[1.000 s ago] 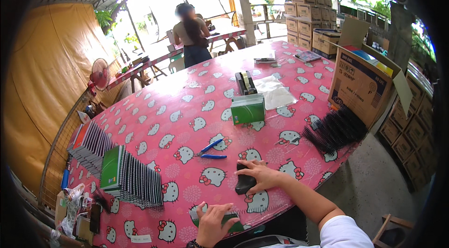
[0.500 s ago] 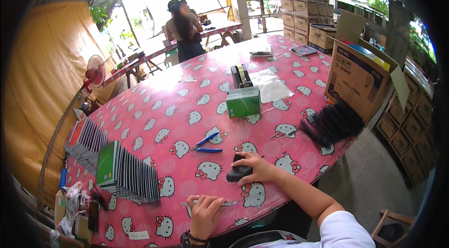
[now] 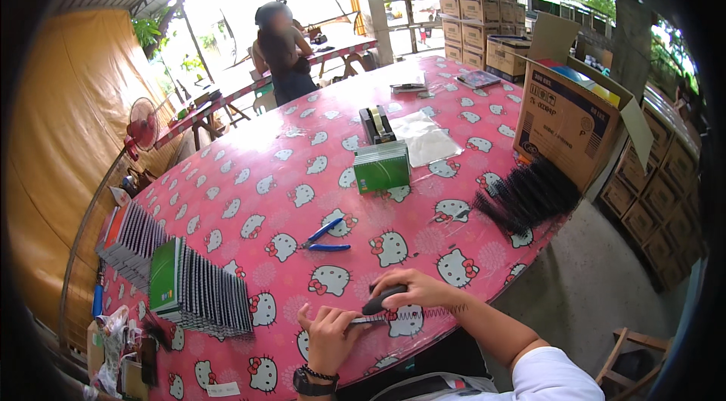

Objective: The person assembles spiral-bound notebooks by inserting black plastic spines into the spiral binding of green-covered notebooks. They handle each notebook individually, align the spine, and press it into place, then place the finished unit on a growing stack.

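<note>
My right hand (image 3: 416, 289) is closed around a black, rounded hand-sized object (image 3: 384, 300), its exact kind unclear. From beneath that hand a dark spiral binding coil (image 3: 435, 312) runs to the right, along the forearm. My left hand (image 3: 330, 331) has its fingers bent down over a narrow greyish strip (image 3: 369, 320), mostly hidden by the hand. The strip lies in line with the coil, and the black object touches or nearly touches it. Beyond the hands lie blue-handled cutting pliers (image 3: 325, 235), jaws toward the left, untouched.
Coil-bound notebooks (image 3: 197, 291) stand in rows at left; a smaller green stack (image 3: 382, 167) sits by a tape dispenser (image 3: 376, 124). Black coils (image 3: 525, 201) are piled at right beside an open carton (image 3: 567, 117). Another person (image 3: 281, 57) stands at a far table.
My right hand has drawn nearer to my left, lifting and tilting the black object to the strip. The spiral coil now shows plainly under my right wrist. The view has shifted slightly.
</note>
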The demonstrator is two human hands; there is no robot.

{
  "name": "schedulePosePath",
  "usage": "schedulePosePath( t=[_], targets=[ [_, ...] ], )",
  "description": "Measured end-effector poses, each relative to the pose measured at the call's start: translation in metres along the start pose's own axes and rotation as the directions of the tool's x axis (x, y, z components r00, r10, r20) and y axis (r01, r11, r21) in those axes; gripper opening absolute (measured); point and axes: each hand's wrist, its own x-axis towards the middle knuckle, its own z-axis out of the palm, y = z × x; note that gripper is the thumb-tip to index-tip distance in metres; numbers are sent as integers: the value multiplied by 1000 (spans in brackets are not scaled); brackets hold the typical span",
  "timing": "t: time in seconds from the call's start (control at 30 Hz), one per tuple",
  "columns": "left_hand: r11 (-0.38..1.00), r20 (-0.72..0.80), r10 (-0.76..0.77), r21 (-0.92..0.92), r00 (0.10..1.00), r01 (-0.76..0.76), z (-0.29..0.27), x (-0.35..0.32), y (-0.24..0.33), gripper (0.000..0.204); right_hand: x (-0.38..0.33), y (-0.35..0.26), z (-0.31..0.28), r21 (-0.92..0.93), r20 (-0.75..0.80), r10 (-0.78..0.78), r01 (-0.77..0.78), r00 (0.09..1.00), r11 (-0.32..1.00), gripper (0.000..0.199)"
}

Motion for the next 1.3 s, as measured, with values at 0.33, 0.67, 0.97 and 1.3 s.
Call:
schedulePosePath(
  t=[0.33,0.67,0.97,1.3],
  targets=[
    [988,-68,-138,-80,988,132,11,-9,-2,83,9,-7,4,58,187,29,-40,982,998,49],
    [443,145,-435,-825,889,351,41,-30,-46,63,28,-1,2,-139,121,129,-111,984,984,50],
    [373,111,-393,-888,913,269,47,-24,-42,36,45,-12,-2,17,141,137,-141,981,990,47],
    [486,63,-382,-835,922,258,45,-26,-40,38,57,-21,11,-111,193,25,-4,981,994,44]
  ],
)
